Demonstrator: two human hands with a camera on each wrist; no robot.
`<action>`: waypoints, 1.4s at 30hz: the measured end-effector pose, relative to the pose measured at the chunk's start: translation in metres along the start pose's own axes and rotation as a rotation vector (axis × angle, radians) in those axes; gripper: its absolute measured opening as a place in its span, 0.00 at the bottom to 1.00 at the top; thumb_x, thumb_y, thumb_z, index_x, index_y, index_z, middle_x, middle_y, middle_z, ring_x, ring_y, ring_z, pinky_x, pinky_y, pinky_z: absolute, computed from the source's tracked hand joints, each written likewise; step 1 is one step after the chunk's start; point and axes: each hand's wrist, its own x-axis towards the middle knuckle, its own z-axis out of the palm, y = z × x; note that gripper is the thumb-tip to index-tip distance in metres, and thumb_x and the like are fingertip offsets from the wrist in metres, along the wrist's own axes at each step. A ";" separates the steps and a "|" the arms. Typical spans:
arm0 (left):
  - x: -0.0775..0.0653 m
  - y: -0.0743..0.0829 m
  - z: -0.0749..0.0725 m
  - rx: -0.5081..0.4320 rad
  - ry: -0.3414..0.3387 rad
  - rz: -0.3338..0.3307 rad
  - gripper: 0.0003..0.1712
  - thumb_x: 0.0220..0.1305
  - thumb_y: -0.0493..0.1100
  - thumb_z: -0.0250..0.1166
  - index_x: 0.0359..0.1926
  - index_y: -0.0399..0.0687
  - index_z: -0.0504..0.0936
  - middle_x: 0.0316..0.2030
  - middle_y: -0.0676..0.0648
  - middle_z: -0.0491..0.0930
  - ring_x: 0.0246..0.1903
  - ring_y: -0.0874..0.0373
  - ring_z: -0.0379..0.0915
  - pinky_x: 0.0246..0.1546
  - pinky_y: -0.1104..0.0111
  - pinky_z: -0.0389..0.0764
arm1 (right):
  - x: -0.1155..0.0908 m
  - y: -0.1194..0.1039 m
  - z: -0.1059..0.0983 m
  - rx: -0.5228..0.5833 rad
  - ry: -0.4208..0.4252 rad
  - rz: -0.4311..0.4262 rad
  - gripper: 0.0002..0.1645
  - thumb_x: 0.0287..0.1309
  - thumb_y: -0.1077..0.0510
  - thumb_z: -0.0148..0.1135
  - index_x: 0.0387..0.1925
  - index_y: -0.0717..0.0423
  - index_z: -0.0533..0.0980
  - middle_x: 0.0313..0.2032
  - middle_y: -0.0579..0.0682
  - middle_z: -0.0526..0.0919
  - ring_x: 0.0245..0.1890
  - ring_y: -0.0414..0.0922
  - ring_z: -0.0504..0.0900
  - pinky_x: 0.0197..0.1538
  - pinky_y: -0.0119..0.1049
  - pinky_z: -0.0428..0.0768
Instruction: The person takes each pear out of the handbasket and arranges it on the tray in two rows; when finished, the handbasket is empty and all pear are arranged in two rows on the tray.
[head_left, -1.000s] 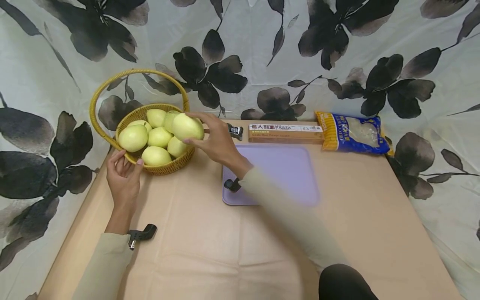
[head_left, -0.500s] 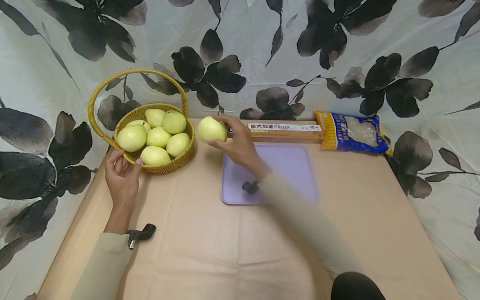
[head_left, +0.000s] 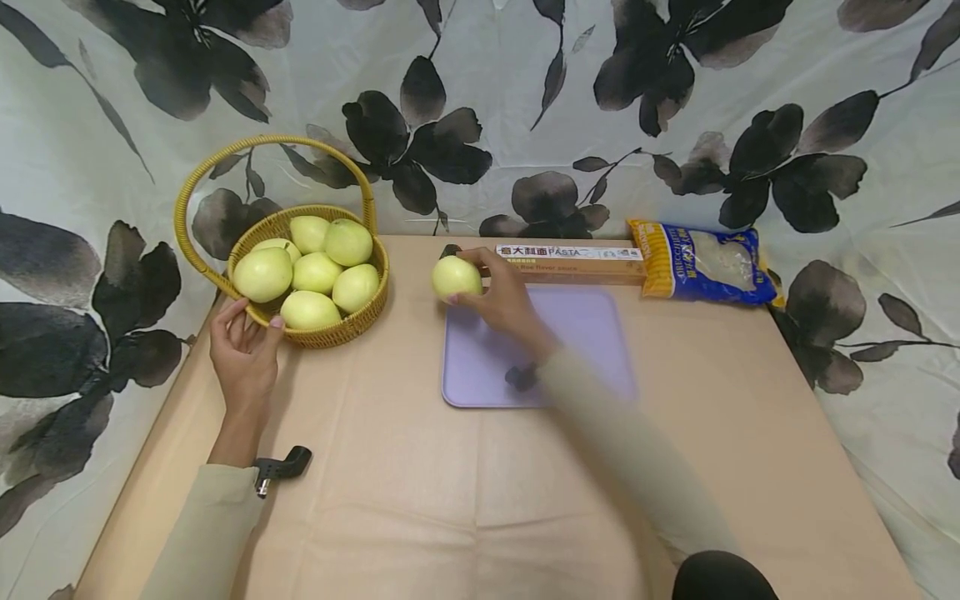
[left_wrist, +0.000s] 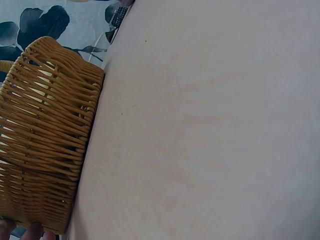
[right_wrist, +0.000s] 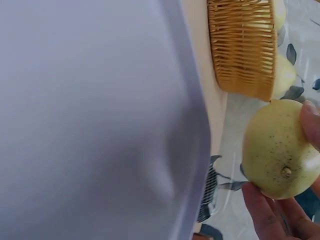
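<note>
One pale-green fruit: gripped in the right hand, at the far-left corner of the tray; height above worktop hard to judge.
Fruit handling: likely firm, smooth, moderately heavy, easily bruised; grasp around widest girth.
Right hand: wrapped from the right, forearm slanting across the tray.
Left hand: grasping basket at near-left rim.

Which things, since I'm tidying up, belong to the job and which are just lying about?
In the job:
held fruit, in the right hand
basket with more fruit, held by the left hand
tray, probably

Just lying about, it seems:
pasta box
bag
black packet
</note>
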 end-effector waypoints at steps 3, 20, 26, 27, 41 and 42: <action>0.000 0.000 0.000 0.008 -0.002 -0.003 0.36 0.67 0.34 0.73 0.72 0.53 0.69 0.79 0.49 0.67 0.77 0.50 0.66 0.76 0.68 0.70 | -0.001 0.005 -0.002 -0.022 -0.041 0.044 0.41 0.51 0.61 0.85 0.66 0.53 0.77 0.63 0.55 0.83 0.60 0.55 0.84 0.66 0.52 0.82; 0.000 0.001 0.000 0.018 -0.010 -0.014 0.36 0.68 0.35 0.72 0.72 0.54 0.68 0.80 0.50 0.66 0.78 0.50 0.64 0.81 0.59 0.64 | -0.002 0.015 -0.002 -0.090 -0.122 0.134 0.42 0.52 0.61 0.84 0.67 0.54 0.75 0.65 0.56 0.81 0.63 0.56 0.82 0.71 0.49 0.76; -0.001 0.002 -0.001 0.019 -0.017 -0.015 0.36 0.69 0.35 0.72 0.73 0.55 0.68 0.80 0.50 0.65 0.78 0.50 0.64 0.81 0.60 0.64 | -0.002 0.015 -0.004 -0.098 -0.129 0.135 0.43 0.53 0.59 0.84 0.69 0.53 0.74 0.66 0.55 0.80 0.66 0.55 0.81 0.73 0.50 0.74; -0.001 0.002 0.000 0.020 -0.016 -0.016 0.36 0.69 0.36 0.72 0.73 0.55 0.68 0.80 0.50 0.65 0.78 0.50 0.64 0.81 0.59 0.63 | -0.002 0.015 -0.004 -0.099 -0.131 0.135 0.43 0.53 0.59 0.84 0.69 0.53 0.74 0.66 0.55 0.80 0.66 0.55 0.81 0.73 0.50 0.74; 0.001 0.003 0.000 0.054 -0.005 -0.030 0.36 0.70 0.37 0.71 0.73 0.56 0.68 0.81 0.50 0.63 0.79 0.51 0.63 0.82 0.56 0.61 | 0.010 0.008 0.002 -0.113 -0.043 -0.022 0.45 0.49 0.52 0.87 0.68 0.53 0.77 0.66 0.56 0.83 0.68 0.56 0.78 0.72 0.51 0.76; 0.001 0.002 -0.001 0.051 -0.006 -0.030 0.36 0.70 0.37 0.71 0.73 0.56 0.68 0.81 0.50 0.63 0.79 0.51 0.63 0.82 0.56 0.62 | 0.012 0.006 0.003 -0.118 -0.037 -0.048 0.45 0.49 0.52 0.87 0.68 0.53 0.77 0.65 0.56 0.84 0.68 0.55 0.79 0.72 0.50 0.76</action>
